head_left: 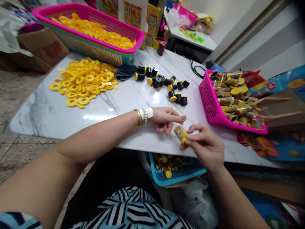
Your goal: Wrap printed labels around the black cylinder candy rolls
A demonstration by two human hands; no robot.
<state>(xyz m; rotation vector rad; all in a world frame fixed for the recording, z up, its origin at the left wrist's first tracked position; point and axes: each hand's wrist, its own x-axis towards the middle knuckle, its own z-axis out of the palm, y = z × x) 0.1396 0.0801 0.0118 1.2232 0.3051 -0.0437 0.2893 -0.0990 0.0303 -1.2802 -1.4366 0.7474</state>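
Observation:
My right hand [205, 146] pinches a small yellow printed piece [180, 134] between thumb and fingers, over the front edge of the white marbled table [95, 122]. Just left of it, my left hand [168, 118] reaches across with its fingers apart and nothing in them. Beyond the hands lie several black cylinders with yellow ends [178, 98]. A pile of flat yellow rings with tabs [83, 79] is spread on the left of the table. To the right, a pink basket [209, 103] holds many yellow printed cylinders [226, 101].
A pink basket [140, 38] of yellow rings stands at the back left, beside a dark cloth [125, 72]. Below the table's front edge is a blue basket [164, 183] with yellow pieces. A red cup-like object [161, 46] and a black cable [196, 70] are farther back.

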